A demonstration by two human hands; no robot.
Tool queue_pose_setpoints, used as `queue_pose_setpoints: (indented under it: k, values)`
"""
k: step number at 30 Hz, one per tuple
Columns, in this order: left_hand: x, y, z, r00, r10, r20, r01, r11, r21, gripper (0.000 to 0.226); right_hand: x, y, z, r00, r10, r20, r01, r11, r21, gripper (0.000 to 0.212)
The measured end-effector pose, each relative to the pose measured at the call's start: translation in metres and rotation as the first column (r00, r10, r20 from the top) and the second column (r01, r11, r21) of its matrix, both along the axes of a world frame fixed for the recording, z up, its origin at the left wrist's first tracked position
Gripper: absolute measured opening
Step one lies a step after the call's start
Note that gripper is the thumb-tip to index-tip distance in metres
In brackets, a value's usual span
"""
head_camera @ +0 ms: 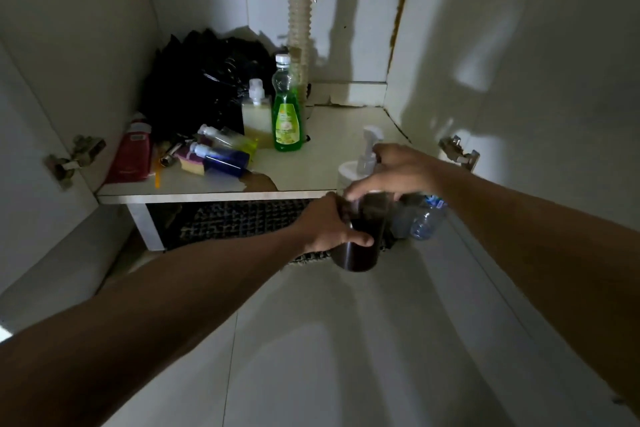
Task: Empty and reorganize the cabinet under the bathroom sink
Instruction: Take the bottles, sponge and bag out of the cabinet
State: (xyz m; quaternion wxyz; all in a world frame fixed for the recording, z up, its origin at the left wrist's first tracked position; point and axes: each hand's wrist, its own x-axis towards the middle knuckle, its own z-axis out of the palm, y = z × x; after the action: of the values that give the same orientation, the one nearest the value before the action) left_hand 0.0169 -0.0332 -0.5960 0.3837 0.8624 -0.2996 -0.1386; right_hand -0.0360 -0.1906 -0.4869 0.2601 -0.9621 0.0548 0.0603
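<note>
1. The dark cup [360,246] hangs in front of the shelf edge, off the cabinet floor; the left hand [329,225] wraps it, thumb across the front and fingers curled behind, a full closed grasp that probably serves to carry it clear.
2. The right hand [394,172] sits just above and behind the cup, fingers draped loosely over a white pump bottle [360,166] at the shelf's front right. Whether it presses the bottle or only covers it cannot be told. A clear plastic bottle [427,218] shows below that wrist; what holds it is hidden.
3. Still on the shelf [311,180], grouped left of centre: a green bottle [286,114] upright, a pale soap bottle [257,114] beside it, a yellow bottle [228,139] and a blue bottle [221,158] lying down, a red pouch [133,156] leaning at the left wall, a black bag [204,80] at the back. So the emptying seems unfinished.
4. The shelf is pale laminate, chipped at the front edge. A ribbed drain hose [300,3] drops against white tile. Both doors stand open on their hinges, the light is dim, and a woven mat [242,218] lies beneath.
</note>
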Motion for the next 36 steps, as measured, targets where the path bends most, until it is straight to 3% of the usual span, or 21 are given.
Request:
queue_pose_setpoints:
  k: [5, 8, 10, 14, 18, 22, 25, 27, 29, 31, 36]
  values:
    - [0.002, -0.005, -0.041, 0.997, 0.067, -0.026, -0.065, 0.996, 0.058, 0.098, 0.001, 0.005, -0.04, 0.997, -0.052, -0.065, 0.048, 0.997, -0.055, 0.061]
    - [0.009, -0.008, -0.065, 0.991, 0.112, -0.068, -0.107, 0.992, 0.064, 0.109, 0.013, 0.0, -0.067, 0.996, -0.064, -0.066, 0.064, 0.998, -0.016, 0.1]
    - [0.009, -0.008, -0.078, 0.988, 0.129, -0.083, -0.126, 0.991, 0.04, 0.11, 0.019, 0.0, -0.081, 0.996, -0.055, -0.072, 0.056, 0.998, 0.004, 0.112]
    - [0.011, -0.009, -0.101, 0.984, 0.135, -0.118, -0.139, 0.99, -0.026, 0.103, 0.033, -0.002, -0.105, 0.993, -0.027, -0.112, 0.024, 0.999, -0.027, 0.08]
    - [0.007, -0.011, -0.118, 0.976, 0.157, -0.151, -0.168, 0.984, -0.058, 0.107, 0.037, -0.003, -0.122, 0.994, -0.029, -0.106, 0.024, 0.999, -0.046, 0.092]
    - [0.005, -0.013, -0.129, 0.969, 0.177, -0.173, -0.194, 0.977, -0.086, 0.108, 0.037, -0.005, -0.129, 0.994, -0.024, -0.105, 0.019, 0.998, -0.052, 0.086]
    - [0.002, -0.013, -0.121, 0.969, 0.154, -0.191, -0.171, 0.983, -0.074, 0.101, 0.035, -0.006, -0.13, 0.984, -0.088, -0.154, 0.077, 0.994, -0.076, 0.117]
    - [0.005, -0.013, -0.118, 0.976, 0.13, -0.175, -0.134, 0.991, -0.015, 0.1, 0.034, -0.007, -0.125, 0.972, -0.088, -0.219, 0.06, 0.99, -0.129, 0.126]
    - [0.009, -0.009, -0.111, 0.986, 0.11, -0.128, -0.098, 0.99, 0.098, 0.106, 0.033, -0.008, -0.114, 0.959, -0.054, -0.278, -0.005, 0.978, -0.207, 0.118]
    - [0.017, -0.003, -0.102, 0.992, 0.102, -0.071, -0.085, 0.973, 0.215, 0.102, 0.032, -0.01, -0.098, 0.948, -0.037, -0.316, -0.048, 0.965, -0.258, 0.095]
    - [0.038, 0.023, -0.048, 0.995, 0.077, 0.058, -0.089, 0.965, 0.246, 0.05, 0.035, -0.014, -0.054, 0.913, -0.047, -0.406, -0.137, 0.9, -0.414, 0.061]
